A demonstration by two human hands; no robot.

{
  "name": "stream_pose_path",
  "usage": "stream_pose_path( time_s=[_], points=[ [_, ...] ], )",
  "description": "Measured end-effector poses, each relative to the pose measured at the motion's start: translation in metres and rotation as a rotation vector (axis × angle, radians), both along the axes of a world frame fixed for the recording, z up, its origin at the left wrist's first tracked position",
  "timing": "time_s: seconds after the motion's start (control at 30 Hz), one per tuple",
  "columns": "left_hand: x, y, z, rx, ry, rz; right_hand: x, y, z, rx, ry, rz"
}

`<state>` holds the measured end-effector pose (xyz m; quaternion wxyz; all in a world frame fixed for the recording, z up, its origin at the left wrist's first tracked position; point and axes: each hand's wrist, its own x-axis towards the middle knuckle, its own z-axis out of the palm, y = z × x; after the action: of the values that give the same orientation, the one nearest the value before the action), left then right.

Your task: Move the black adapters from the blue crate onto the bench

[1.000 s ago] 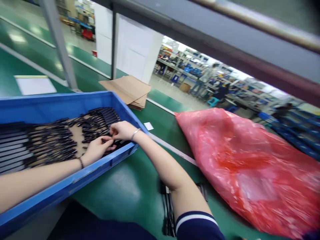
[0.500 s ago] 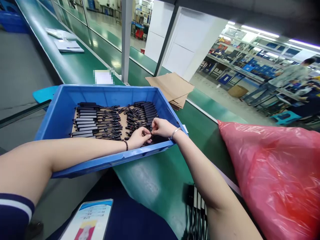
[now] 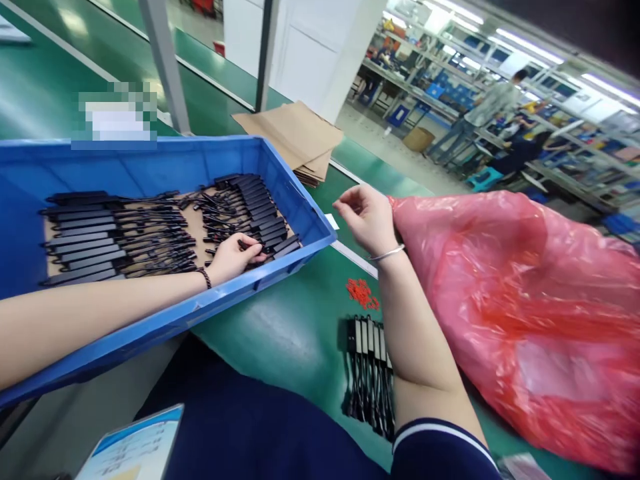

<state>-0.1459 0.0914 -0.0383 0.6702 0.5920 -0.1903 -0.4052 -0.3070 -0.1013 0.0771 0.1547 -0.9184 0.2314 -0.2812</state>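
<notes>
Inside the blue bin (image 3: 230, 290), my left hand (image 3: 237, 257) has its fingers pinched at the cable end of a black part (image 3: 286, 245) near the front right corner. Rows of black parts with short cables (image 3: 85, 233) lie in the bin on brown cardboard. My right hand (image 3: 367, 213) is raised outside the bin, past its right corner, with fingers curled and thumb near them; whether it holds something small cannot be made out. Below it on the green surface are small red pieces (image 3: 361, 293) and a row of black parts with cables (image 3: 369, 373).
A large pink plastic bag (image 3: 525, 300) fills the right side. Brown cardboard sheets (image 3: 300, 137) are stacked behind the bin. Metal posts (image 3: 167, 67) stand beyond it. A person (image 3: 493, 107) stands at benches in the background.
My right hand has left the bin and moved right, beside the pink bag. My left hand stays in the bin. The view has turned right, and the red pieces now show.
</notes>
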Motion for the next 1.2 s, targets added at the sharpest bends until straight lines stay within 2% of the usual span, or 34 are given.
stream_pose_path(
  time_s=[0.1, 0.2, 0.3, 0.43, 0.53, 0.8, 1.0, 1.1, 1.2],
  points=[
    [0.0, -0.001, 0.001, 0.046, -0.02, -0.018, -0.062, -0.04, -0.029, 0.102, 0.347, -0.148],
    [-0.002, -0.001, 0.008, -0.033, 0.051, -0.01, -0.108, -0.059, -0.071, 0.154, 0.535, -0.231],
    [-0.004, -0.002, 0.013, -0.169, 0.162, -0.009, -0.128, -0.056, -0.103, 0.181, 0.605, -0.243],
    [-0.006, -0.002, 0.015, -0.221, 0.136, -0.066, -0.131, -0.041, -0.121, 0.169, 0.618, -0.198],
    [-0.004, 0.0, 0.014, -0.18, 0.046, -0.099, -0.13, -0.034, -0.125, 0.146, 0.635, -0.152],
    [0.004, 0.0, 0.023, 0.162, -0.247, -0.147, -0.122, -0.022, -0.121, 0.028, 0.745, -0.072],
    [0.025, 0.003, 0.021, 0.283, -0.928, -0.079, -0.111, -0.021, -0.115, -0.095, 0.766, -0.029],
    [0.031, 0.011, 0.024, 0.277, -0.922, -0.124, -0.102, -0.022, -0.1, -0.098, 0.695, -0.114],
    [0.027, 0.015, 0.027, 0.189, -0.725, -0.15, -0.081, -0.008, -0.071, -0.105, 0.459, -0.19]
  ],
)
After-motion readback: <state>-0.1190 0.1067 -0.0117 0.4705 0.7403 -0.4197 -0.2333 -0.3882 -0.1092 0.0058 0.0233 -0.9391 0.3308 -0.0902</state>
